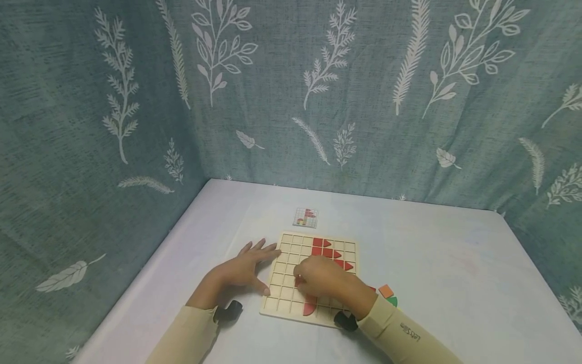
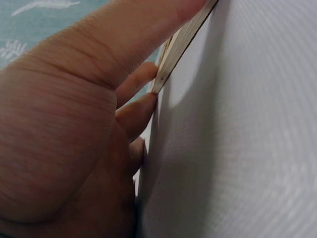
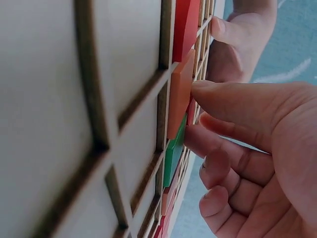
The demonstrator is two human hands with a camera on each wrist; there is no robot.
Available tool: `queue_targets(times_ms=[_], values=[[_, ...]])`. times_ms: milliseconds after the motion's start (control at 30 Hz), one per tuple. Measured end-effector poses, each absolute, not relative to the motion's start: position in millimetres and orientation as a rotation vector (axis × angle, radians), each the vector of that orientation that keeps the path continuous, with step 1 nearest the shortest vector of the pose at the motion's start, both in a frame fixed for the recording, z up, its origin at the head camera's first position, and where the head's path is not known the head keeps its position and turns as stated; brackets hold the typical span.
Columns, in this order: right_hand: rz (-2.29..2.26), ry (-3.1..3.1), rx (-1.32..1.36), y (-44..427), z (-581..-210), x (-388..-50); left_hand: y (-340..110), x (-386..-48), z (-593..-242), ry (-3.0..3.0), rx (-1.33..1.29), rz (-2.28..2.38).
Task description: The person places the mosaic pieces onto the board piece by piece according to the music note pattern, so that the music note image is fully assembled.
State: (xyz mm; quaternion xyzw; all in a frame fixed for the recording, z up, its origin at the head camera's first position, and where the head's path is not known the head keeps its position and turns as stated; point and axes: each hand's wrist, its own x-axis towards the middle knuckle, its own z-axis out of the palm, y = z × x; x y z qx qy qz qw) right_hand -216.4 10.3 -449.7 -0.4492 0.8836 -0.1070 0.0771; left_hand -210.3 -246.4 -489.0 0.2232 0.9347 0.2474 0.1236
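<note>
A square wooden grid board lies on the table. My left hand rests at its left side with fingers spread, thumb and fingertips touching the edge. Over the middle of the board, my right hand has its fingers bent and pinches a small red piece, mostly hidden by the fingers. In the right wrist view, the thumb is beside an orange piece set in the grid, with a green piece below it. Red squares and triangles form rows in the upper part. A lighter red quarter-round piece sits near the front.
Behind the board lies a small pattern card with a coloured picture. Loose pieces lie right of the board, among them an orange square and a green piece, partly behind the right forearm. A patterned curtain borders the table.
</note>
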Motion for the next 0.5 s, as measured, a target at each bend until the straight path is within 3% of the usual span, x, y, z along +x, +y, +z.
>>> queue_targets(times_ms=[500], values=[[-0.478, 2.615, -1.429, 49, -444, -233, -246, -212, -491, 2.742, 0.613, 0.701]])
